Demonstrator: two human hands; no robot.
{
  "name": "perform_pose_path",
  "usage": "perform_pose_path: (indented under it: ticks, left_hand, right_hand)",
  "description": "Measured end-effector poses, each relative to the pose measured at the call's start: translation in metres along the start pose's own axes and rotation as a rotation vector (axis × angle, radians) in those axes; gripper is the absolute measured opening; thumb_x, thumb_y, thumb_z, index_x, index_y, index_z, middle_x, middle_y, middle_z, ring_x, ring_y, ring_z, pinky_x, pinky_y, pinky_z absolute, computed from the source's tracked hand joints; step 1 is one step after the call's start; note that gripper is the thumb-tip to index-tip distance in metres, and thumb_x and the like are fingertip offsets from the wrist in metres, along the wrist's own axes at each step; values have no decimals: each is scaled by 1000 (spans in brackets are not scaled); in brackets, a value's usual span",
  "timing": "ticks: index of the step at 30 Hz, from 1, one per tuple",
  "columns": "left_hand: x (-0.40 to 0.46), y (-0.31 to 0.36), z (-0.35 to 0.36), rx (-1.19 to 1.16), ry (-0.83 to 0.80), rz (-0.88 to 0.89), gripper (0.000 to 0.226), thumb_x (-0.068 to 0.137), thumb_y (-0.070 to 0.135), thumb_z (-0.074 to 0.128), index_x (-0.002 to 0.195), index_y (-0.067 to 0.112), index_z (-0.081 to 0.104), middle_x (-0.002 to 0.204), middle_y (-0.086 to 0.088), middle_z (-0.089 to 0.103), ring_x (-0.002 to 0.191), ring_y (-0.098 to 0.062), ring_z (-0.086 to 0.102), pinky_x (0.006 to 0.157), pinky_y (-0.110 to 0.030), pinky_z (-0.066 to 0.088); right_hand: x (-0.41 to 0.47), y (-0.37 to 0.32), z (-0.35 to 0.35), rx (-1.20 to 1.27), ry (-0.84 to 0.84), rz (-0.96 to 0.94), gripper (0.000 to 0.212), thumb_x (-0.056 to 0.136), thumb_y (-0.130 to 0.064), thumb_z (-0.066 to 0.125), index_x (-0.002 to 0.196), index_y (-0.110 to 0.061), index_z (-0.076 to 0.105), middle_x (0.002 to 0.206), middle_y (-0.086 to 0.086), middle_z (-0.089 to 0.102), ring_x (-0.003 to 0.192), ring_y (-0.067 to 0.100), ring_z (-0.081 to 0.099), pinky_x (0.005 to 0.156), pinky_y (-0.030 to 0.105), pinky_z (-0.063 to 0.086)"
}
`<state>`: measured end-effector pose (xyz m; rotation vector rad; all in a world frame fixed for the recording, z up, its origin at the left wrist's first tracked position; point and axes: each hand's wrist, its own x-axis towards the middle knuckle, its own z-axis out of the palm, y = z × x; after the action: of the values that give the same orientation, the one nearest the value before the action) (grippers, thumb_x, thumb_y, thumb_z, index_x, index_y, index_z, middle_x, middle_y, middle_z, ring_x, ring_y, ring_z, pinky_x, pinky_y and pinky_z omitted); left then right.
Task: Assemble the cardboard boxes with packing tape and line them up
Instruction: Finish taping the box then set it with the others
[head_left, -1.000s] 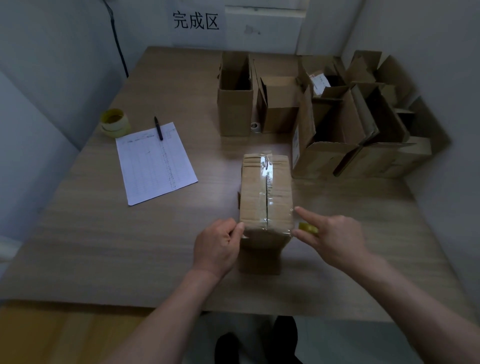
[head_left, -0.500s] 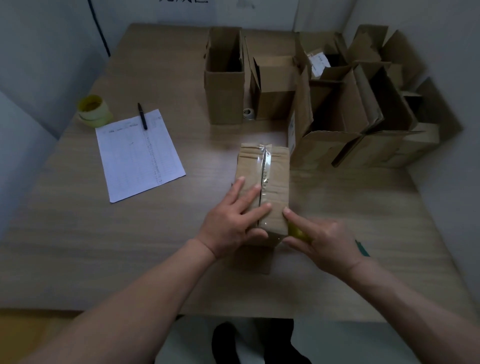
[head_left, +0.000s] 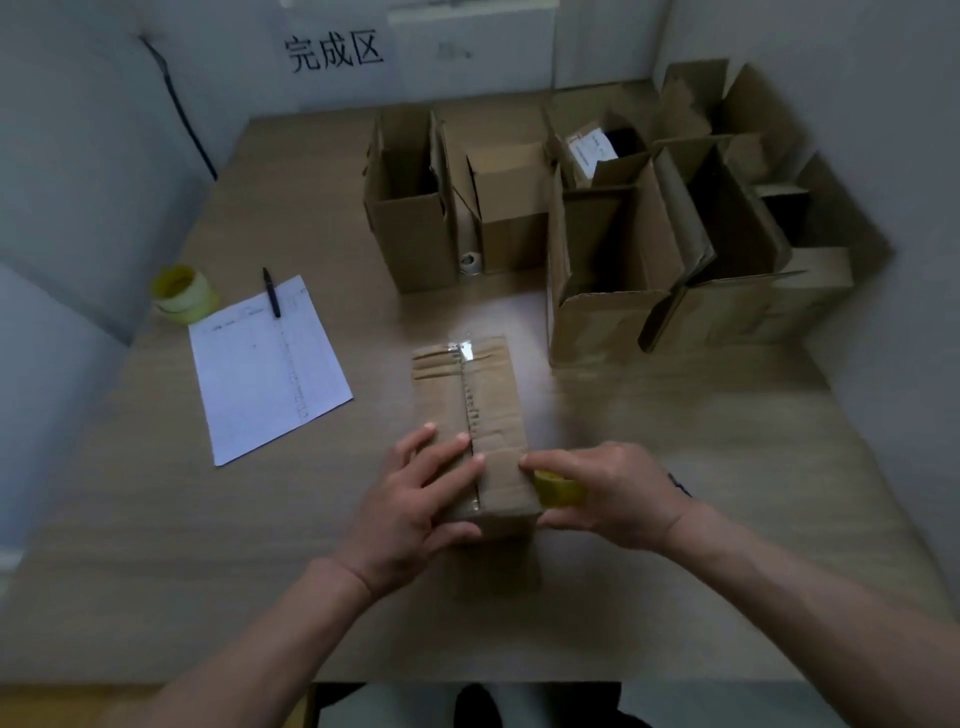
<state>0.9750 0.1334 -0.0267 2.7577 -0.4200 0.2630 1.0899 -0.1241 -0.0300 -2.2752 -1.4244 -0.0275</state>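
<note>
A small cardboard box (head_left: 483, 395) stands on the wooden table (head_left: 675, 441) in front of me, its top flaps closed and a strip of clear tape running along the middle seam. My left hand (head_left: 415, 499) lies flat on the near left part of the box top, thumb wrapped over the near edge. My right hand (head_left: 608, 493) holds a yellow tape roll (head_left: 558, 488) against the box's near right corner, index finger resting on the top edge.
Several open cardboard boxes (head_left: 613, 249) stand in rows at the back right. At the left lie a paper sheet (head_left: 270, 364) with a black pen (head_left: 271, 291) and a second yellow tape roll (head_left: 182, 293). Walls close in on the left, right and back.
My left hand went from the box's near left corner up onto its top and stays pressed flat there. My right hand with the tape roll closed in on the near right corner.
</note>
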Motion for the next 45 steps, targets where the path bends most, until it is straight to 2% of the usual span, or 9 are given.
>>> perform_pose_path:
  ticks: [9, 15, 19, 23, 26, 32, 37, 42, 45]
  left_hand:
    - [21, 19, -27, 377, -351, -72, 107, 62, 66, 74, 150, 28, 27, 137, -4, 42, 121, -31, 41, 87, -46, 49]
    - [60, 55, -36, 309, -514, 73, 108, 74, 82, 44, 155, 28, -3, 163, 1, -9, 148, -27, -19, 119, -49, -5]
    - [89, 58, -25, 231, -412, 258, 82, 81, 75, 48, 143, 22, 38, 141, -2, 44, 132, -24, 34, 113, -44, 33]
    - [96, 48, -26, 192, -330, 339, 49, 78, 71, 50, 107, 32, 57, 106, 6, 43, 101, -14, 36, 80, -27, 37]
    - [88, 35, -26, 109, -347, 337, 46, 75, 68, 57, 102, 31, 54, 105, 9, 41, 97, -10, 33, 83, -21, 31]
    - [93, 27, -26, -68, -470, 164, 88, 70, 72, 64, 141, 29, 33, 116, 7, 44, 106, -11, 37, 98, -29, 35]
    - [125, 38, -7, 132, -652, 142, 78, 81, 80, 43, 147, 53, 11, 92, 4, 63, 89, -16, 56, 74, -33, 42]
    - [153, 36, 3, -102, -923, -93, 29, 76, 63, 67, 103, 57, 58, 87, 13, 68, 87, -10, 63, 82, -33, 52]
    - [152, 32, 7, -208, -874, -163, 19, 72, 52, 78, 66, 54, 60, 67, 17, 62, 74, -10, 61, 68, -28, 47]
  right_hand:
    - [3, -1, -6, 102, -123, 48, 57, 84, -62, 56, 135, -41, 37, 116, -8, 67, 95, 14, 66, 81, 31, 55]
    - [-8, -15, -11, 220, -136, 304, 78, 74, -63, 69, 138, -44, 30, 122, -16, 55, 107, 3, 49, 97, 26, 34]
    - [-32, -19, -12, 363, -71, 526, 57, 75, -59, 63, 125, -41, 44, 111, -17, 53, 103, 3, 47, 95, 29, 38]
    - [-54, -25, -8, 275, -112, 661, 26, 78, -66, 50, 92, -44, 51, 97, -16, 53, 97, 5, 47, 90, 35, 44]
    - [-49, -31, -13, 337, -148, 690, 24, 78, -63, 58, 91, -42, 61, 96, -17, 52, 93, 2, 51, 86, 31, 47]
    - [-12, -20, -45, 235, -190, 810, 35, 77, -47, 75, 108, -32, 73, 91, -15, 66, 85, 8, 60, 77, 27, 51]
    - [15, -18, -60, 142, -211, 752, 29, 78, -38, 79, 105, -29, 73, 78, -19, 49, 82, 4, 52, 73, 26, 44]
    - [19, -12, -53, -2, -190, 606, 28, 77, -47, 78, 99, -30, 71, 88, -12, 51, 92, 10, 45, 72, 29, 44]
    - [2, -11, -43, -2, -5, 524, 34, 77, -48, 74, 102, -27, 68, 109, -5, 58, 108, 12, 48, 85, 28, 48]
